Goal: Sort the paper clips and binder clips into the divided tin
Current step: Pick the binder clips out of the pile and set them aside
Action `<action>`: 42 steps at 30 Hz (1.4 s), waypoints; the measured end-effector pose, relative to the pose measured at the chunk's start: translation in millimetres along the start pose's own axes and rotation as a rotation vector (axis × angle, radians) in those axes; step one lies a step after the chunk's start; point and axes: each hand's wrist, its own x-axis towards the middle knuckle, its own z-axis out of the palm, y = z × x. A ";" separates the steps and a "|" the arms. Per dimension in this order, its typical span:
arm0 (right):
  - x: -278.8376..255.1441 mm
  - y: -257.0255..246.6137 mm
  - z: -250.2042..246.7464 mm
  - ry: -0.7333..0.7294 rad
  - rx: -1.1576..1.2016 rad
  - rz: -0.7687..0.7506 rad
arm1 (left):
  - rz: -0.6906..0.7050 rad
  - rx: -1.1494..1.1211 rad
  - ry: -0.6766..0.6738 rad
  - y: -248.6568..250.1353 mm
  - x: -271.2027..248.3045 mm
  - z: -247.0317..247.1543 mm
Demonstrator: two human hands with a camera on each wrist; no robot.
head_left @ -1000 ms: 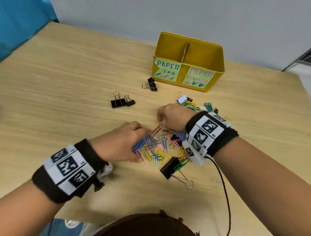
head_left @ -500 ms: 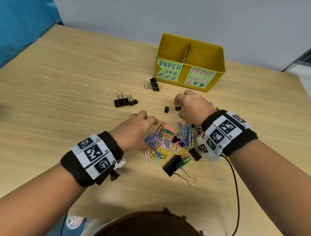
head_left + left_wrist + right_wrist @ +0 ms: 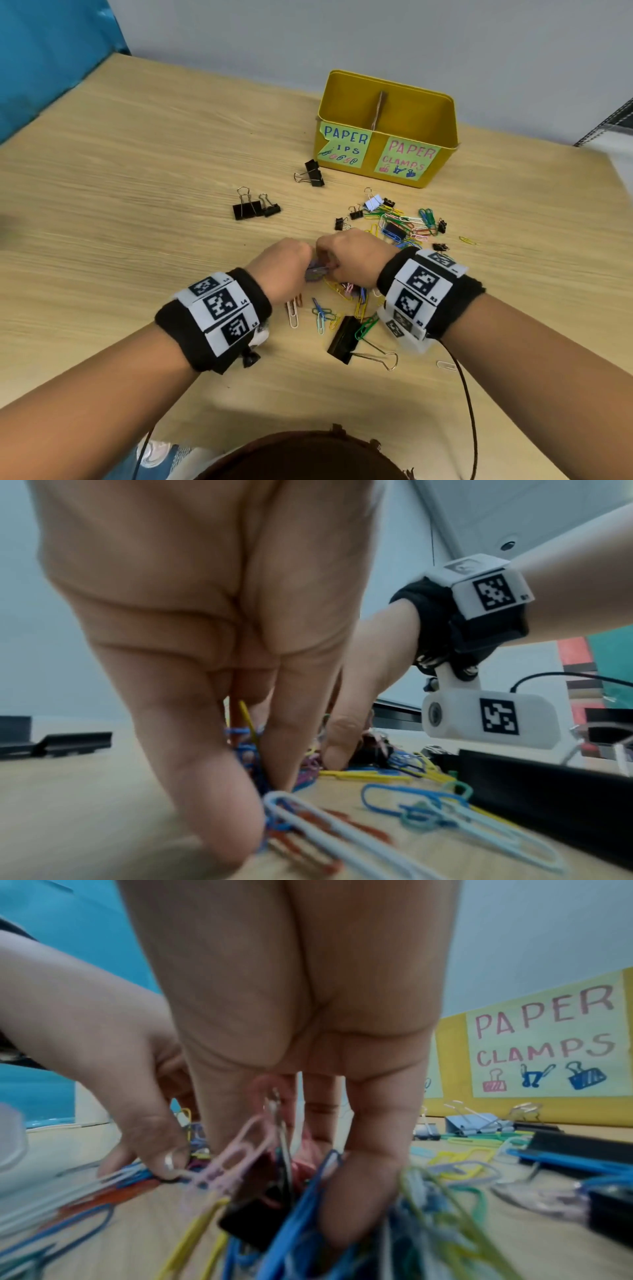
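Apparently both the left hand (image 3: 278, 267) and right hand (image 3: 352, 257) pinch tangled paper clips (image 3: 317, 272).

Both forearms reach forward, the left from about 7 o'clock and the right from about 4 o'clock, meeting near the centre of the head view. The left hand (image 3: 279, 265) and right hand (image 3: 352, 255) are knuckles-up, touching, fingers curled downward. Left fingertips (image 3: 219, 818) pinch together low; right fingers (image 3: 363, 1177) point down, curled among what they grip
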 end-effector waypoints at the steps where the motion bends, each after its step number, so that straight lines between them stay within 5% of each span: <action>1: 0.0 2.4 -1.7 0.010 0.005 0.011 | -0.019 -0.023 -0.004 -2.0 2.7 -2.9; 5: 1.1 16.1 -11.9 -0.022 0.143 0.055 | -0.105 -0.205 -0.088 -9.4 12.6 -13.2; 9: -1.4 36.4 -19.0 -0.102 0.583 0.105 | -0.103 -0.326 -0.098 -18.0 22.3 -24.7; 23: 1.2 58.6 -68.6 0.090 1.416 0.001 | 0.025 -0.624 0.063 -3.5 49.9 -90.8; 28: 14.5 58.6 -102.6 0.333 1.455 -0.013 | 0.070 -0.710 0.155 5.3 72.1 -125.7; 34: 56.6 57.8 -157.5 0.720 1.444 0.124 | 0.034 -0.724 0.435 27.9 124.1 -168.1; 39: 73.2 64.3 -158.2 0.506 0.832 0.310 | -0.057 -0.303 0.371 25.1 132.4 -160.5; 42: 52.2 64.3 -144.4 0.615 0.639 0.295 | 0.001 -0.293 0.440 10.2 121.4 -145.3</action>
